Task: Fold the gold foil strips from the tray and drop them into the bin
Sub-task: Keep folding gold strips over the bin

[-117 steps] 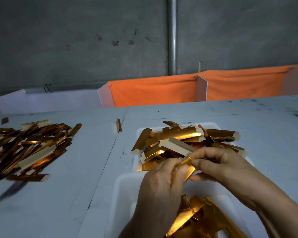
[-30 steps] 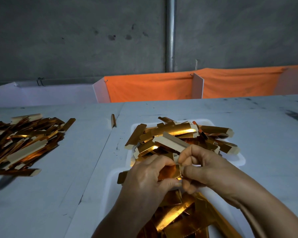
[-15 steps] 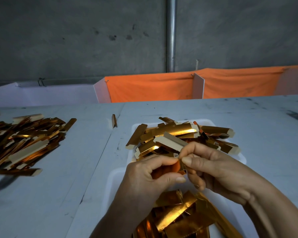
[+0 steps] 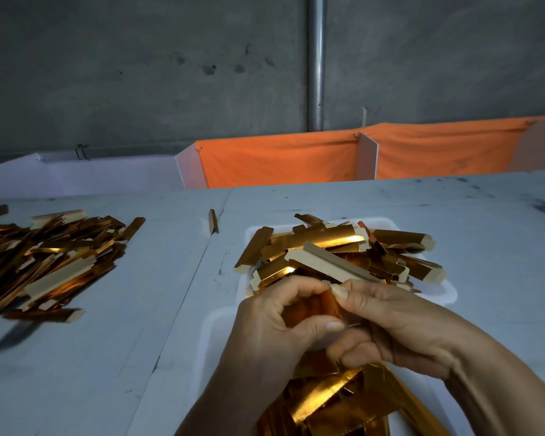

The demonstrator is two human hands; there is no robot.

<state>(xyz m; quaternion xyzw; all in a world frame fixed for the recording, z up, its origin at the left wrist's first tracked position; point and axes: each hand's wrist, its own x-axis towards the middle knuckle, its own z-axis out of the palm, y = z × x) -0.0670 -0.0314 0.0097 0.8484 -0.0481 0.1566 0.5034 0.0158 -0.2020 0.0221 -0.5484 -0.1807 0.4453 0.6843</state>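
Nearest: flat gold foil strips (image 4: 324,401) are lying in the white plastic tray (image 4: 208,338), right below the hands. Left hand (image 4: 271,335) and right hand (image 4: 387,325) are both pinching one gold foil strip being folded (image 4: 315,306); grip is closed tight on it, thumbs meeting. Versus a second ago, the strip is looking shorter and more curled, left end no longer poking out, so the fold is probably nearly done and the drop is next. Just beyond the tray, the white bin of folded gold pieces (image 4: 447,291) is sitting heaped. Left of the tray, another loose gold strip pile (image 4: 48,262) is lying on the pale scuffed worktop (image 4: 139,309). Beyond it all, orange cloth (image 4: 280,162), metal pipe (image 4: 315,58), grey concrete wall (image 4: 139,73).
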